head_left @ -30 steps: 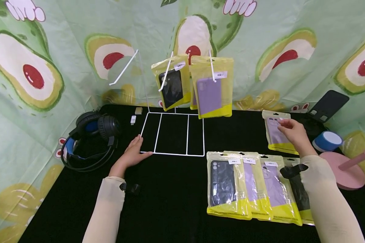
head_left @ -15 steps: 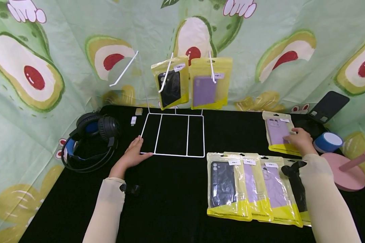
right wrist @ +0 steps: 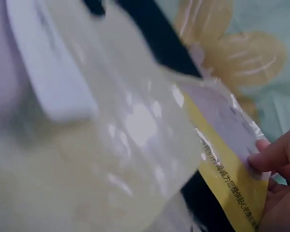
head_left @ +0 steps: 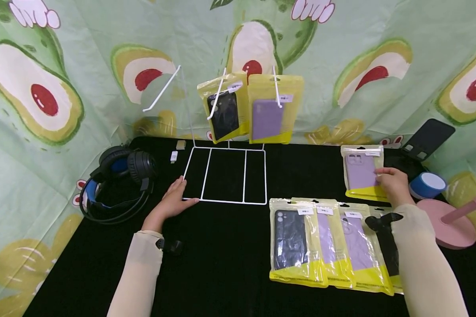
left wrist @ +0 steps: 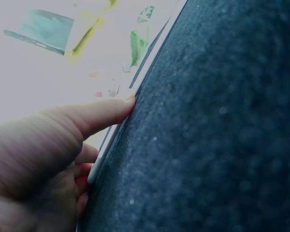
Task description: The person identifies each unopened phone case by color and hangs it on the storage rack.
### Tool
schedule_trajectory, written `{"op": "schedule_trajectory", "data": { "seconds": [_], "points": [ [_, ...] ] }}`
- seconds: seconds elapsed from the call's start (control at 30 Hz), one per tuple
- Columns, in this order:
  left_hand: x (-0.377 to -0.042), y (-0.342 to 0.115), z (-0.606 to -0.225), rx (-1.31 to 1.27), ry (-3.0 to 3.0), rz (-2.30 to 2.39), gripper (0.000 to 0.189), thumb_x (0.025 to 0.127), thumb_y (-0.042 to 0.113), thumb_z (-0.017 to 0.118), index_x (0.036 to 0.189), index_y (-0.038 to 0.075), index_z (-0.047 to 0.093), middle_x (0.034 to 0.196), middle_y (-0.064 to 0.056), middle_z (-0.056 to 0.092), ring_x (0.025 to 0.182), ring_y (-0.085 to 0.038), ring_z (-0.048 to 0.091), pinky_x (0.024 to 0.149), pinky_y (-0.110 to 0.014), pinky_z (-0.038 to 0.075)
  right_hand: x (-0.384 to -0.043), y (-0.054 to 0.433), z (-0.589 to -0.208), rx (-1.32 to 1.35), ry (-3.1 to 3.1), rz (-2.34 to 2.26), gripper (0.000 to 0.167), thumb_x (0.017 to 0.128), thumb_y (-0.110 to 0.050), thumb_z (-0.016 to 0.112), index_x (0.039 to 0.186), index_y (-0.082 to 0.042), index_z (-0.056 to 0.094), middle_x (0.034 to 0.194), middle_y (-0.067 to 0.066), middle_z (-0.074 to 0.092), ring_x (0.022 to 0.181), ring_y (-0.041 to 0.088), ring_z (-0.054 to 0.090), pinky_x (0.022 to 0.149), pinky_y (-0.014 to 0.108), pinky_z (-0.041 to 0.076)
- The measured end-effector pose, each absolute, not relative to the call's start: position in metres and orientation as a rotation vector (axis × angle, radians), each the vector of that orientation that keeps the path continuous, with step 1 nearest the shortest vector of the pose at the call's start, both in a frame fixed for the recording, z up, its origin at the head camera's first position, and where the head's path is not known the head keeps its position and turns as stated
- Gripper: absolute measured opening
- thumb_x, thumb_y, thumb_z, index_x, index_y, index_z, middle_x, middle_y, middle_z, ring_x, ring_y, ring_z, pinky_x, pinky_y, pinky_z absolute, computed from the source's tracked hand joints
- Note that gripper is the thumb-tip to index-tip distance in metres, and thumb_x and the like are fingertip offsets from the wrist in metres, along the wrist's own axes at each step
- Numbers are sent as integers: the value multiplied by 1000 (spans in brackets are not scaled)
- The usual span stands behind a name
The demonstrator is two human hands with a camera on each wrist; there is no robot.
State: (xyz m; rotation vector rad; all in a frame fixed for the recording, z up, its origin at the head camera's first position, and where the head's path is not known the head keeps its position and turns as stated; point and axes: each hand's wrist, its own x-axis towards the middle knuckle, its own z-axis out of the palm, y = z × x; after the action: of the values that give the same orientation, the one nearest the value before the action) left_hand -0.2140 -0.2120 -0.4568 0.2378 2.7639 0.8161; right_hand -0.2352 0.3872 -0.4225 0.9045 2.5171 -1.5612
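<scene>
My right hand [head_left: 395,186] pinches the right edge of a clear, yellow-bottomed bag holding a purple phone case [head_left: 360,171], at the right of the black table. In the right wrist view, the thumb [right wrist: 273,157] lies on the front of that bag. My left hand [head_left: 174,201] rests with spread fingers on the front left corner of a white wire display rack [head_left: 234,202]; its thumb [left wrist: 108,113] touches the front bar. From the rack's hooks hang a bagged black phone case [head_left: 225,114] and a bagged purple phone case [head_left: 267,119].
Several bagged phone cases [head_left: 291,240] overlap in a row at front right. Black headphones [head_left: 119,185] lie at left, near a small white USB stick [head_left: 173,156]. A blue-and-white round object [head_left: 427,184], a pink stand base [head_left: 446,224] and a dark phone-shaped object [head_left: 430,137] stand at right.
My right hand has moved from the bag's upper part down to its right edge and pinches it; the bag has turned slightly straighter. The hanging purple case's bag has swung back. My left hand stays put.
</scene>
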Motion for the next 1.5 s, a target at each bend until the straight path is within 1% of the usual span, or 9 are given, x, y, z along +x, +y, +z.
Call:
{"op": "schedule_trajectory", "data": {
  "seconds": [0.1,0.2,0.37,0.53,0.73,0.9,1.03,1.2,1.5],
  "points": [
    [-215,-210,-456,229,2756,806,85,91,39,59,146,-10,16,156,-24,2,143,-40,1,113,-54,7,-227,378,-414,910,2504,-1737,18,93,-7,51,104,-20,57,104,-3,45,87,16,43,69,17,42],
    [-217,-208,-455,228,2751,804,86,92,41,58,147,-9,15,156,-23,1,143,-40,0,113,-54,6,-214,364,-400,850,2460,-2008,20,92,-4,53,98,-23,58,95,-6,46,82,11,43,63,12,43],
    [-218,-211,-455,232,2768,798,86,91,40,59,147,-9,15,156,-23,2,143,-39,1,113,-54,7,-190,328,-372,476,2238,-2548,19,88,4,60,96,-13,65,90,-3,53,82,11,44,64,11,44],
    [-219,-214,-453,245,2773,811,86,91,39,59,146,-10,15,156,-24,3,142,-40,1,113,-55,7,-169,288,-345,20,2118,-2786,17,85,9,62,96,-3,67,85,2,58,78,14,48,68,14,48],
    [-219,-213,-452,243,2772,802,85,92,39,59,147,-9,15,156,-24,3,143,-39,1,113,-55,7,-143,240,-317,-505,2025,-2869,20,85,19,53,97,8,64,87,9,60,74,16,52,68,19,50],
    [-218,-213,-453,233,2767,802,85,92,38,59,146,-10,16,156,-24,3,142,-40,1,113,-54,7,-132,206,-311,-795,2055,-2715,19,85,20,53,97,9,63,91,9,59,74,17,54,69,20,50],
    [-217,-213,-454,249,2768,809,84,92,37,59,146,-11,16,156,-25,3,142,-40,1,113,-54,7,-133,187,-312,-793,2134,-2629,20,85,18,54,95,4,64,89,6,58,73,15,53,69,18,50],
    [-216,-213,-458,244,2771,815,84,92,38,59,146,-11,16,156,-25,4,142,-40,2,113,-55,8,-145,174,-315,-573,2181,-2626,27,85,16,56,91,-7,67,84,2,60,69,13,52,65,18,47],
    [-215,-213,-461,233,2774,821,84,92,38,59,146,-10,16,156,-24,4,142,-40,2,113,-54,7,-172,168,-324,-369,2187,-2592,28,85,13,58,87,-14,67,80,-1,59,69,11,49,65,17,45]
  ]
}}
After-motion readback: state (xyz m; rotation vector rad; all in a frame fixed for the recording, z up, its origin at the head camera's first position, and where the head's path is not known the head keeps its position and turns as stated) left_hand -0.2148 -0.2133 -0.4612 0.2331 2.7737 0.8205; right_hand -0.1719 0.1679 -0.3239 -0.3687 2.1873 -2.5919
